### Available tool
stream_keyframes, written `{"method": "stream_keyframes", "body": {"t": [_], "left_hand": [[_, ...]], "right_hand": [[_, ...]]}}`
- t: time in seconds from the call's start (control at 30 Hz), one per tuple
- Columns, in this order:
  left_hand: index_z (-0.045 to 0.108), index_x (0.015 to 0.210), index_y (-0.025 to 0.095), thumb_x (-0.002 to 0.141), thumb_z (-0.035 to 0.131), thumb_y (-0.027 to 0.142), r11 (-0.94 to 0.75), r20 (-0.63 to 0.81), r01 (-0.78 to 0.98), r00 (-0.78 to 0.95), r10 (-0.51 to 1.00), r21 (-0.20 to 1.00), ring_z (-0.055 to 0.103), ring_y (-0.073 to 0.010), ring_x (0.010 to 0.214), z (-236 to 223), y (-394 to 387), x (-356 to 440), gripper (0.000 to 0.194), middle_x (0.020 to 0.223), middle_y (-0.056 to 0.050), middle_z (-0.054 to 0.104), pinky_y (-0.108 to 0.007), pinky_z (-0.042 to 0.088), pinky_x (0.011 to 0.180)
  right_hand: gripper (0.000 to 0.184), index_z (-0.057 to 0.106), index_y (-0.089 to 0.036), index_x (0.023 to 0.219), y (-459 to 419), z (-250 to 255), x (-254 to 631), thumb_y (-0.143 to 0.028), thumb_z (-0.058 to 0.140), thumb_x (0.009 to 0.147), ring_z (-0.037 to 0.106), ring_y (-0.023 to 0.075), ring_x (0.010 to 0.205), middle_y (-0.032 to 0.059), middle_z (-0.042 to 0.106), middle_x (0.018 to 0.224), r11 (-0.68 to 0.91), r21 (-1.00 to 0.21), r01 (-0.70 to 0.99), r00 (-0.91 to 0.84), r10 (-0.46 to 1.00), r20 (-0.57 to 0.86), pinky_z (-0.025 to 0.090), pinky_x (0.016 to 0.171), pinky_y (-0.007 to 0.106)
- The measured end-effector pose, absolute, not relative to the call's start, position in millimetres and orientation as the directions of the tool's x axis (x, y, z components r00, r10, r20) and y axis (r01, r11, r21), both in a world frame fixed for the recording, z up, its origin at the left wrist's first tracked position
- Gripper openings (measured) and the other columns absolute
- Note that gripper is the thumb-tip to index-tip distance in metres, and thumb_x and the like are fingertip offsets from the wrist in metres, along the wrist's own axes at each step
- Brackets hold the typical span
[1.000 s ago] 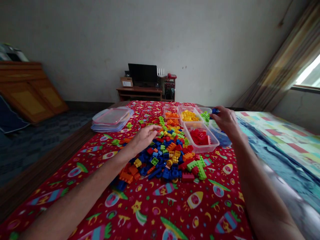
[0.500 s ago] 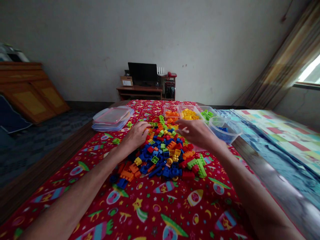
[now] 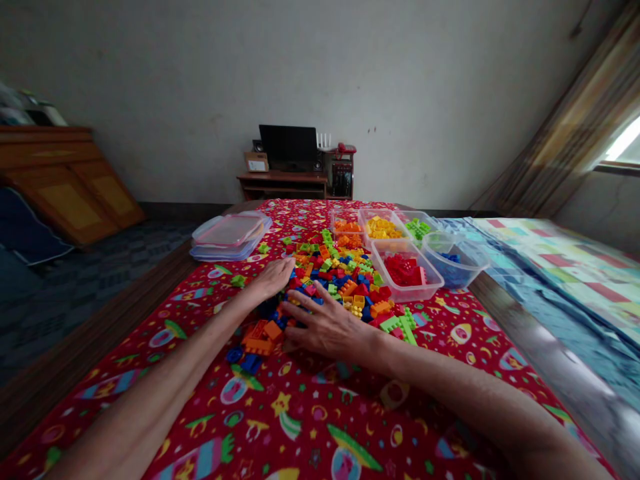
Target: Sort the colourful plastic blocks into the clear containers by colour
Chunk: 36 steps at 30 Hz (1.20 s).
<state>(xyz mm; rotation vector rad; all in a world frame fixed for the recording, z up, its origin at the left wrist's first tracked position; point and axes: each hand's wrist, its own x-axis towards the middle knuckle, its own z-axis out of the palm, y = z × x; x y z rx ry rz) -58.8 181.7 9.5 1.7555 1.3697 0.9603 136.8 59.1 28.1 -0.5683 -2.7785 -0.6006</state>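
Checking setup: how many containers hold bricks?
5: orange-brick box, back left; yellow-brick box, back middle; green-brick box, back right; red-brick box, front middle; blue-brick tub, front right.

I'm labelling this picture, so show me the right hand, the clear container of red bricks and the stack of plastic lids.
Right hand (image 3: 327, 327): head view, back of the hand.
Container of red bricks (image 3: 416, 294): head view, front wall.
Stack of plastic lids (image 3: 226, 231): head view, top surface.

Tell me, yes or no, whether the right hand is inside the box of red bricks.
No, the right hand is spread over the loose brick pile, outside that box.
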Motion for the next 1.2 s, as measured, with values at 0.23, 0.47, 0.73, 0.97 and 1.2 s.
{"method": "stream_keyframes", "body": {"t": [0.23,0.47,0.73,0.97,1.2], "left_hand": [[0.061,0.115,0.019,0.085,0.041,0.057,-0.127,0.099,0.27,0.113,0.989,0.954,0.044,-0.0258,0.13,33,159,-42,0.052,0.134,-0.011,0.056,-0.04,0.031,0.11],[0.054,0.123,0.018,0.087,0.041,0.053,-0.007,0.021,-0.096,0.151,0.988,0.995,0.048,-0.0278,0.128,59,157,-40,0.052,0.129,-0.016,0.059,-0.046,0.034,0.107],[0.058,0.114,0.017,0.087,0.047,0.045,-0.005,0.023,-0.163,0.106,0.994,0.987,0.053,-0.0265,0.122,66,160,-52,0.041,0.122,-0.017,0.062,-0.043,0.037,0.107],[0.065,0.102,0.018,0.082,0.052,0.042,-0.072,0.058,0.192,0.078,0.995,0.979,0.056,-0.0268,0.119,57,171,-72,0.034,0.117,-0.013,0.067,-0.041,0.037,0.106],[0.062,0.119,0.024,0.08,0.056,0.043,-0.138,0.11,0.458,0.089,0.99,0.878,0.034,-0.0253,0.139,27,171,-67,0.043,0.145,-0.006,0.046,-0.035,0.02,0.115]], "right_hand": [[0.023,0.061,-0.018,0.108,92,45,164,-0.03,0.048,0.094,0.035,0.0313,0.134,0.0172,0.049,0.135,0.701,0.192,0.687,-0.71,0.592,0.381,0.034,0.103,0.056],[0.021,0.059,-0.014,0.108,61,56,138,-0.018,0.044,0.094,0.045,0.0265,0.124,0.0186,0.055,0.122,0.802,0.162,0.574,-0.772,0.464,0.435,0.035,0.104,0.048],[0.032,0.056,-0.026,0.119,24,29,61,-0.018,0.036,0.096,0.047,0.0264,0.12,0.0058,0.066,0.111,0.914,0.386,0.126,-0.972,0.037,0.23,0.039,0.096,0.057],[0.02,0.062,-0.017,0.101,72,26,76,-0.018,0.046,0.09,0.048,0.0329,0.116,0.0112,0.067,0.095,0.793,0.358,0.493,-0.868,0.421,0.265,0.034,0.099,0.063],[0.021,0.06,-0.018,0.107,102,45,119,-0.023,0.048,0.091,0.05,0.029,0.112,0.0133,0.063,0.109,0.673,0.162,0.721,-0.686,0.663,0.299,0.042,0.093,0.049]]}}
